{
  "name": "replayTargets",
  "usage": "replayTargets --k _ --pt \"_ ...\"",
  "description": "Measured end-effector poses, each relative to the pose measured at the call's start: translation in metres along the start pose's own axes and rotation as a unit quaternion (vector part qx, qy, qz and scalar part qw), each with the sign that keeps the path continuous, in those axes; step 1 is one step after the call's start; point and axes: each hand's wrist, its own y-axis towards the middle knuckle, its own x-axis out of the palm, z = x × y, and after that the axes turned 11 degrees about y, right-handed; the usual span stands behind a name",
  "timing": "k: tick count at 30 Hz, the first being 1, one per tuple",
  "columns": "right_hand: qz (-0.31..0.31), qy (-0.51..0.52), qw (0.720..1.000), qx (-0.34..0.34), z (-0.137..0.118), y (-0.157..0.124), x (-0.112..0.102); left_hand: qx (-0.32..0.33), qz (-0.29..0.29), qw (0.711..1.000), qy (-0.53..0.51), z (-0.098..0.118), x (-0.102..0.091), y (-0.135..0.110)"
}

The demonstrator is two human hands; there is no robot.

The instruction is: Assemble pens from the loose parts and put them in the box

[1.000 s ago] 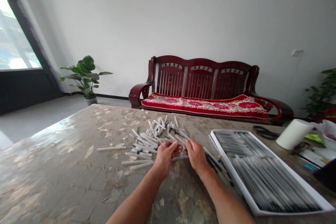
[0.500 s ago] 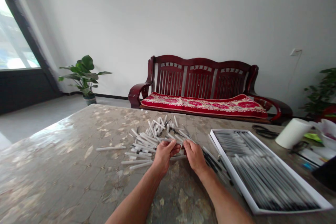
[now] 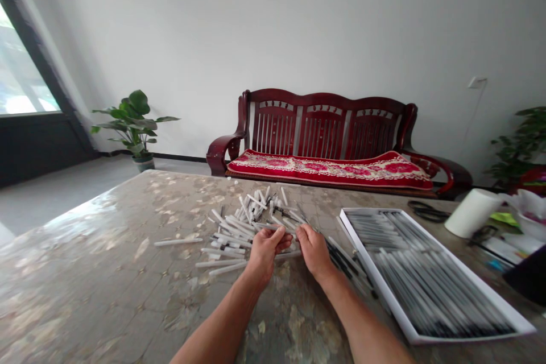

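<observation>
Over the near side of a loose pile of white pen parts (image 3: 234, 226), my two hands meet, thumbs and fingertips pinched and facing each other. Between them is a slim, pale pen, mostly covered by the fingers. My left hand (image 3: 267, 247) is closed on its left part, and my right hand (image 3: 313, 247) grips the right end. Whether the pen is whole or in two parts is too small to make out. Several dark, thin pens (image 3: 341, 259) lie beside my right hand. Further right, a shallow white box (image 3: 386, 290) holds many clear pens with dark ends in rows.
A patterned cloth covers the table (image 3: 106, 273). One white tube (image 3: 178, 242) lies apart on the left. Black scissors (image 3: 427, 211), a white paper roll (image 3: 472, 213) and a white bag (image 3: 529, 210) stand at the right. Behind the table is a red wooden bench (image 3: 326, 125).
Both hands keep nearly the same pinch at the same spot. The whole view has shifted slightly; the pile and box look unmoved.
</observation>
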Motion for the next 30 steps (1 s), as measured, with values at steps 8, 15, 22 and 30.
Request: replayTargets --k 8,15,22,30 --pt "-0.009 0.290 0.914 0.282 -0.016 -0.002 0.009 0.100 -0.016 0.994 0.051 0.007 0.002 -0.003" --pt "-0.090 0.333 0.913 0.216 -0.019 0.006 -0.011 -0.080 -0.187 0.975 0.091 0.031 -0.019 -0.004" --pt "-0.075 0.281 0.941 0.171 -0.017 0.006 -0.007 -0.136 -0.300 0.935 0.129 0.031 -0.021 -0.013" --pt "0.080 0.100 0.985 0.114 0.004 0.024 -0.028 -0.008 -0.007 0.999 -0.046 0.032 -0.030 0.015"
